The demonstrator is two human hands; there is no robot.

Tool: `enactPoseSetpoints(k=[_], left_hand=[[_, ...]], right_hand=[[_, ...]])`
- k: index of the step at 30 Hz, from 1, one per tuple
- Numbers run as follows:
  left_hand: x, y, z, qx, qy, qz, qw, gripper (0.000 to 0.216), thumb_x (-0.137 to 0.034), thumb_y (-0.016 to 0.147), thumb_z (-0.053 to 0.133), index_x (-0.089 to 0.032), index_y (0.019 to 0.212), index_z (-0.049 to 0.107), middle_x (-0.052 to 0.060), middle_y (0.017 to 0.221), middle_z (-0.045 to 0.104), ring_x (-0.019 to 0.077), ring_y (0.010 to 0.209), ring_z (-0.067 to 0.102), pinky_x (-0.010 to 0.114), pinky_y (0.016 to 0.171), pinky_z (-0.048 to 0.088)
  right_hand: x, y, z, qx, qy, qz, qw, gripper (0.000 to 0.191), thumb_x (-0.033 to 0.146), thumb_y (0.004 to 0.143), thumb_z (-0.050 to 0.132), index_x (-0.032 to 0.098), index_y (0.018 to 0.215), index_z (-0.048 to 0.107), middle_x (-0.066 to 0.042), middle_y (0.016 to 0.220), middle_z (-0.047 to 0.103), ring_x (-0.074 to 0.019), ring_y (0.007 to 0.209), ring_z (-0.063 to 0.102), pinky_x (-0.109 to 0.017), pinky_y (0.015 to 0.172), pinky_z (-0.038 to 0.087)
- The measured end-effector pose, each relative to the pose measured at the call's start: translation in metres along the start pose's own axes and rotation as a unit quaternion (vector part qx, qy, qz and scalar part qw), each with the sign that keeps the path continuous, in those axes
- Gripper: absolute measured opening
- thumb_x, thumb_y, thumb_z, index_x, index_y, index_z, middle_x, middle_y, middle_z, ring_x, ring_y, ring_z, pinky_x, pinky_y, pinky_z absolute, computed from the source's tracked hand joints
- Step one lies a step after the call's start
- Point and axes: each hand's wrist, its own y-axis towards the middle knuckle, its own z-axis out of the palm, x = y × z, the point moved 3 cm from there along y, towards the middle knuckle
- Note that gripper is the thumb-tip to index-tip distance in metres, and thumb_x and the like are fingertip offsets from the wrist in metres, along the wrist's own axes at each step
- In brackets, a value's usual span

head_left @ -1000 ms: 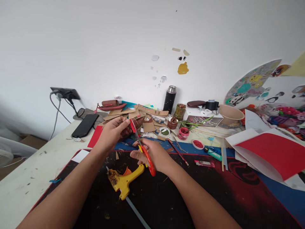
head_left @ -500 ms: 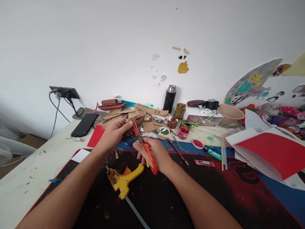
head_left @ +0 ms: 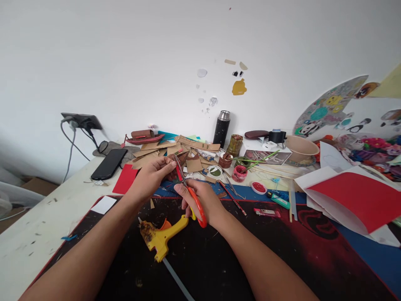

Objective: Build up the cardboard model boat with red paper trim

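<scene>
My right hand (head_left: 203,200) is wrapped around the orange handles of a pair of scissors (head_left: 196,205), whose blades point up and away toward my left hand. Between the blades shows a small strip of red paper (head_left: 179,172). The fingers of my left hand (head_left: 158,169) are pinched at the far end of that strip, close to the blade tips; what else they may hold is hidden. Below both hands a yellow glue gun (head_left: 161,238) lies on the dark mat (head_left: 125,267), a grey glue stick (head_left: 177,276) sticking out of its back.
Cardboard scraps (head_left: 194,163), paint pots (head_left: 239,173), a black flask (head_left: 222,128) and a small red boat (head_left: 144,137) crowd the back. A phone (head_left: 109,164) and red paper (head_left: 125,179) lie left. A pencil (head_left: 232,197), a cutter (head_left: 278,200) and folded red-and-white paper (head_left: 354,200) lie right.
The scissor blades look closer together around the red strip. Both hands stay almost in place, and the whole view has shifted slightly.
</scene>
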Motion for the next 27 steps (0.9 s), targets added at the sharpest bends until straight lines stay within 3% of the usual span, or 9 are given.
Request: enactPoseSetpoints(k=[16, 27], left_hand=[[0.007, 0.001, 0.004, 0.001, -0.007, -0.011, 1.0, 0.05, -0.066, 0.076, 0.092, -0.022, 0.074, 0.069, -0.001, 0.068, 0.067, 0.0163, 0.062, 0.056, 0.03, 0.065, 0.049], [0.017, 0.001, 0.004, -0.017, -0.053, -0.056, 0.997, 0.054, -0.065, 0.066, 0.098, -0.02, 0.076, 0.069, 0.0, 0.071, 0.07, 0.0169, 0.065, 0.06, 0.031, 0.067, 0.049]], right_hand=[[-0.003, 0.0, -0.003, -0.008, -0.041, 0.009, 0.999, 0.061, 0.08, 0.1, 0.068, 0.023, 0.083, 0.057, 0.004, 0.061, 0.065, -0.0122, 0.044, 0.063, -0.022, 0.047, 0.047], [-0.006, 0.001, -0.004, -0.011, -0.062, 0.004, 0.998, 0.062, 0.081, 0.101, 0.066, 0.023, 0.081, 0.056, 0.004, 0.06, 0.065, -0.0119, 0.042, 0.063, -0.022, 0.047, 0.047]])
